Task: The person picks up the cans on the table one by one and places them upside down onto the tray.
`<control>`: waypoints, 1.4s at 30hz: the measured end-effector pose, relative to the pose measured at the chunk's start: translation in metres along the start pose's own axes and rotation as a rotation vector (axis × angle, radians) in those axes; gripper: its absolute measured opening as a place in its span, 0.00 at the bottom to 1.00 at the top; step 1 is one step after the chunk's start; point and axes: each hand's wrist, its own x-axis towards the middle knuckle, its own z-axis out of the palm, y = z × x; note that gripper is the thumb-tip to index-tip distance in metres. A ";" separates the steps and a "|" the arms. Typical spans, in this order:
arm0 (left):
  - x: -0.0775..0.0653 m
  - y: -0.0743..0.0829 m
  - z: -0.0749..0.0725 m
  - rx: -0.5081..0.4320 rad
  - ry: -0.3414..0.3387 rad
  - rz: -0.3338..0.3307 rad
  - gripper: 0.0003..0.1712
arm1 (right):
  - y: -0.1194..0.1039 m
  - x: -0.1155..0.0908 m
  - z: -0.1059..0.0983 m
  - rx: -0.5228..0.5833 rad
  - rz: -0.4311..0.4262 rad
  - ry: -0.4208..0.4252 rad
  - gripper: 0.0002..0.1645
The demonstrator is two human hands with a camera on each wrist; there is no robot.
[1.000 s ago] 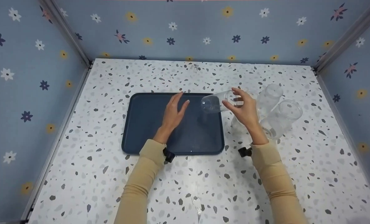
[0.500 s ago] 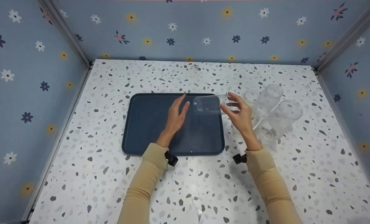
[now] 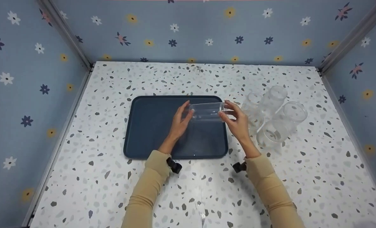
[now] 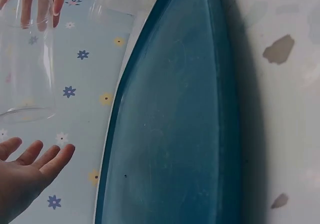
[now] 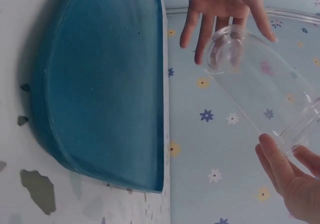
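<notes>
In the head view, pinching the right end of the clear jar (image 3: pixel 206 112) with curled fingers of the right hand (image 3: pixel 238 124), holding it nearly level above the tray (image 3: pixel 153 129), pointing its long axis across toward the left hand (image 3: pixel 178 124). In the left wrist view, showing a gap between the jar's near end and straight, parted, empty left fingers, so judging the right hand nearer. In the right wrist view, gripping one end with right fingers, aiming the other at spread left fingers.
</notes>
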 end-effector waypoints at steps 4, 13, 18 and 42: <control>0.000 -0.003 -0.001 -0.086 -0.007 0.005 0.25 | 0.001 -0.002 0.002 0.025 0.000 0.009 0.25; 0.003 -0.026 -0.005 -0.311 -0.060 -0.035 0.30 | 0.003 -0.006 0.005 0.069 0.005 -0.003 0.23; 0.002 -0.035 -0.004 -0.401 -0.068 -0.017 0.33 | 0.004 -0.007 0.005 0.109 0.062 -0.002 0.22; -0.005 -0.012 -0.009 -0.388 -0.050 0.028 0.25 | 0.006 -0.009 0.008 0.167 0.134 -0.081 0.25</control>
